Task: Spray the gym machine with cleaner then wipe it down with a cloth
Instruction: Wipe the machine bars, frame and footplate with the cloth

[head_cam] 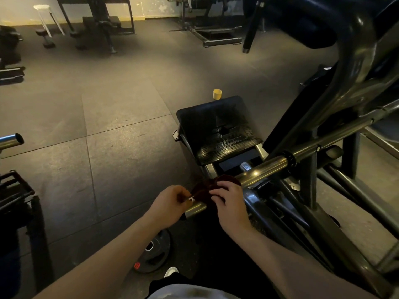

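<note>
Your left hand (170, 201), right hand (232, 203): bare | your forearms (103, 257): bare up to the frame edge | your top (190, 293): pale grey-white, seen at bottom edge | your legwear (166, 284): black, cut unclear | your shoe (171, 271): white toe

One head-worn wide-angle view, facing forward and down.
Camera sits close above the left hand (172, 201) and right hand (231, 205), both at the cloth (205, 190) on the gym machine's bar (266, 167), lower centre; machine frame (356, 72) fills the right edge, floor (118, 100) runs off to the far wall (151, 9) at the top edge.
</note>
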### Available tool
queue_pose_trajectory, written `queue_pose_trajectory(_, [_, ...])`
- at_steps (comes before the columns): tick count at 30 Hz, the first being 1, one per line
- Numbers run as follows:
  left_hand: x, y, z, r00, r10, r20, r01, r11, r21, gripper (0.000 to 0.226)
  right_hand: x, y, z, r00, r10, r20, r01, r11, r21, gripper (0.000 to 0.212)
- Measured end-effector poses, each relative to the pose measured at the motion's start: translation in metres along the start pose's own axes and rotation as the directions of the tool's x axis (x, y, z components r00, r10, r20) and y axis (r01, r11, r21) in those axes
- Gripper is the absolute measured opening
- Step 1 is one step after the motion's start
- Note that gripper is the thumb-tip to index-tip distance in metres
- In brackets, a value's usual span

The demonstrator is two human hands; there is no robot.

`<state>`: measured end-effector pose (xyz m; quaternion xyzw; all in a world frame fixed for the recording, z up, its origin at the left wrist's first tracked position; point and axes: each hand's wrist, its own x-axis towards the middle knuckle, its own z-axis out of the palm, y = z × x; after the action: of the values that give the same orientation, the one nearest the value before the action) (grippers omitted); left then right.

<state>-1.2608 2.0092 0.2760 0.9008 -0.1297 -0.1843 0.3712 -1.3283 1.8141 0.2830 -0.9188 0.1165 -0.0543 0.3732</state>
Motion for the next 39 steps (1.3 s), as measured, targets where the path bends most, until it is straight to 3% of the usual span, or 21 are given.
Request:
queue_pose_trajectory(2, [-0.002,-0.007,0.001,1.0,-0.008,-0.014,0.008,1.0,0.004,0.009,-0.013,-0.007,0.002,0.984,0.155,-0.085,-0.144,0.982,0.121,0.014])
queue_pose_trajectory(5, [-0.005,-0.015,0.0,0.999,-0.036,-0.019,0.035,0.998,-0.051,0.008,-0.025,-0.018,0.012,0.919,0.389,-0.059,-0.35,0.876,0.332,0.017])
queue_pose_trajectory(10, [-0.01,-0.016,-0.002,0.999,-0.034,-0.003,0.034,0.997,-0.074,0.012,-0.021,-0.029,0.029,0.754,0.656,0.033,-0.51,0.553,0.658,0.064])
queue_pose_trajectory(12, [-0.011,-0.015,-0.003,1.0,-0.028,-0.004,0.028,0.995,-0.093,0.013,-0.018,-0.03,0.038,0.684,0.718,0.13,-0.541,0.379,0.751,0.071])
queue_pose_trajectory(14, [-0.014,-0.014,-0.003,1.0,-0.021,-0.01,0.02,0.995,-0.102,0.013,-0.014,-0.031,0.047,0.604,0.758,0.248,-0.585,0.21,0.784,0.064])
queue_pose_trajectory(16, [-0.018,-0.016,-0.003,1.0,-0.017,-0.013,0.015,0.993,-0.12,0.014,-0.013,-0.033,0.053,0.564,0.742,0.361,-0.632,0.107,0.767,0.055])
queue_pose_trajectory(21, [-0.023,-0.022,-0.003,0.997,-0.08,-0.004,0.077,0.974,-0.215,0.015,-0.015,-0.036,0.055,0.552,0.599,0.58,-0.65,-0.127,0.749,0.046])
queue_pose_trajectory(27, [-0.022,-0.02,-0.002,0.993,-0.115,0.004,0.112,0.956,-0.271,0.012,0.004,-0.014,0.027,0.567,0.612,0.55,-0.614,-0.131,0.778,0.037])
queue_pose_trajectory(35, [-0.025,-0.023,0.002,0.986,-0.166,0.022,0.164,0.937,-0.308,0.013,0.061,0.036,-0.043,0.529,0.778,0.339,-0.443,-0.087,0.892,0.045])
queue_pose_trajectory(39, [-0.023,-0.026,0.0,0.984,-0.176,0.04,0.179,0.924,-0.338,0.014,0.041,0.015,-0.008,0.56,0.722,0.406,-0.535,-0.059,0.843,0.043])
